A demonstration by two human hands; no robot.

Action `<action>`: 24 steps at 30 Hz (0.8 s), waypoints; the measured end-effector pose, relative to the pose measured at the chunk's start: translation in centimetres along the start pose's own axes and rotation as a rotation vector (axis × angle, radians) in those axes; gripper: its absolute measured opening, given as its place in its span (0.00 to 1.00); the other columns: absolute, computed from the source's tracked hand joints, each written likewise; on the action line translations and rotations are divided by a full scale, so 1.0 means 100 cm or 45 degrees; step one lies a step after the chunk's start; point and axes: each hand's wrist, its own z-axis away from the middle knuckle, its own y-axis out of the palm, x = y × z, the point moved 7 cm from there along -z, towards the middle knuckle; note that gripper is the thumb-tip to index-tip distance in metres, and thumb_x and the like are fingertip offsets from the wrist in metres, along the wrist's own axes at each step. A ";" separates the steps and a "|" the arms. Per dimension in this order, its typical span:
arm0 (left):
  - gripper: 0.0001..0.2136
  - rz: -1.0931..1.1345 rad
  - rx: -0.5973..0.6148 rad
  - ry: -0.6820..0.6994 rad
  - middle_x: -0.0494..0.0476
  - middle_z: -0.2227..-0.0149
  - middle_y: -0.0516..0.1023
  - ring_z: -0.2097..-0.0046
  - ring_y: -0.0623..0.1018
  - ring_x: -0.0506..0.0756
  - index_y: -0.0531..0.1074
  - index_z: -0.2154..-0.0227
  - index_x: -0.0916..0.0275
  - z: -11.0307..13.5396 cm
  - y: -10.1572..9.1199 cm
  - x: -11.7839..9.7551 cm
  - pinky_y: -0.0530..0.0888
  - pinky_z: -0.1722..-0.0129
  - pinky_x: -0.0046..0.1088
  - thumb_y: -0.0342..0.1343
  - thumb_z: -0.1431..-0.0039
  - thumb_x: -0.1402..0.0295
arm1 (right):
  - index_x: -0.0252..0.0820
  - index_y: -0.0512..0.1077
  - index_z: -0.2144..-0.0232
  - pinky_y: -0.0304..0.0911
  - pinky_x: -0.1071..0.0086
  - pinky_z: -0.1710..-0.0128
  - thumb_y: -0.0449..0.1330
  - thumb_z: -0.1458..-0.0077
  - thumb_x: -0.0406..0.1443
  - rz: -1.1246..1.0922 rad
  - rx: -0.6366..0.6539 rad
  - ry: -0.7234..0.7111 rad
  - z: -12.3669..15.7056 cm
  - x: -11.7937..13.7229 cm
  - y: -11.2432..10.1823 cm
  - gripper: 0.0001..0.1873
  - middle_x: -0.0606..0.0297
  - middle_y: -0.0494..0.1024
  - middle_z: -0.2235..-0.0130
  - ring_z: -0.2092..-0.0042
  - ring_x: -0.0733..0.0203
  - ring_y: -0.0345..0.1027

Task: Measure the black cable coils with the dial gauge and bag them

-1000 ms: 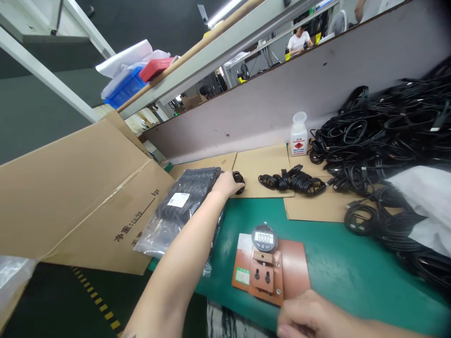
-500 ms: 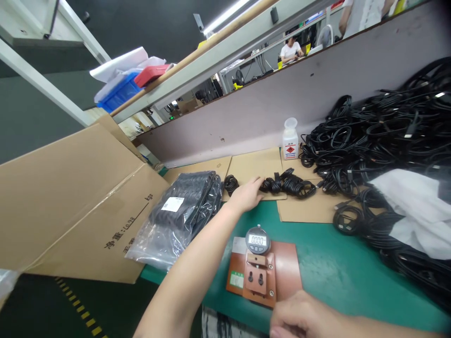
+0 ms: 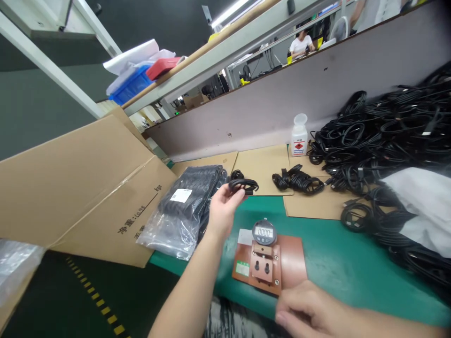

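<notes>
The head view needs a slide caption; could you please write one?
Left hand holding a coiled black cable, right hand near a digital gauge reading 0.000 at a green worktop.

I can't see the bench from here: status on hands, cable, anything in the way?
Left hand closed on coiled black cable. Right hand loosely curled near digital gauge, grasp unclear. Filled plastic bag just left of left hand.
</notes>
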 end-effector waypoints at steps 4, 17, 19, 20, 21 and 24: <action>0.18 0.927 -0.208 -0.382 0.54 0.57 0.80 0.55 0.83 0.57 0.69 0.52 0.56 0.095 -0.017 0.009 0.78 0.51 0.37 0.65 0.45 0.65 | 0.38 0.71 0.73 0.55 0.74 0.77 0.48 0.34 0.39 0.068 -0.015 -0.012 0.002 0.005 -0.003 0.19 0.63 0.70 0.78 0.77 0.66 0.60; 0.11 1.212 -0.240 -0.860 0.60 0.59 0.79 0.62 0.79 0.56 0.73 0.65 0.61 0.239 0.041 0.035 0.75 0.78 0.23 0.67 0.44 0.62 | 0.38 0.72 0.67 0.60 0.73 0.75 0.52 0.35 0.32 0.048 0.031 -0.071 0.007 0.006 0.000 0.11 0.62 0.75 0.76 0.76 0.64 0.67; 0.11 1.180 -0.197 -0.823 0.58 0.62 0.78 0.67 0.76 0.52 0.74 0.62 0.61 0.241 0.043 0.035 0.72 0.78 0.21 0.65 0.43 0.61 | 0.37 0.73 0.66 0.60 0.73 0.75 0.53 0.36 0.31 0.061 0.023 -0.068 0.006 0.007 -0.001 0.09 0.61 0.77 0.75 0.75 0.64 0.68; 0.12 1.165 -0.172 -0.810 0.57 0.63 0.78 0.70 0.74 0.50 0.75 0.60 0.61 0.242 0.043 0.034 0.72 0.76 0.22 0.65 0.42 0.60 | 0.38 0.73 0.66 0.61 0.73 0.75 0.53 0.36 0.32 0.066 0.018 -0.064 0.006 0.008 -0.001 0.09 0.60 0.77 0.75 0.75 0.64 0.68; 0.13 1.151 -0.145 -0.795 0.57 0.63 0.78 0.71 0.73 0.49 0.75 0.58 0.61 0.242 0.044 0.032 0.73 0.73 0.23 0.64 0.42 0.60 | 0.38 0.72 0.66 0.60 0.73 0.76 0.54 0.37 0.32 0.071 0.013 -0.054 0.005 0.008 -0.001 0.08 0.61 0.76 0.75 0.76 0.64 0.68; 0.16 1.114 -0.081 -0.678 0.60 0.56 0.77 0.68 0.76 0.52 0.76 0.52 0.58 0.245 0.047 0.022 0.77 0.62 0.30 0.63 0.42 0.59 | 0.39 0.70 0.67 0.59 0.74 0.78 0.57 0.38 0.34 0.058 0.002 -0.021 0.003 0.008 -0.001 0.06 0.67 0.72 0.79 0.78 0.66 0.63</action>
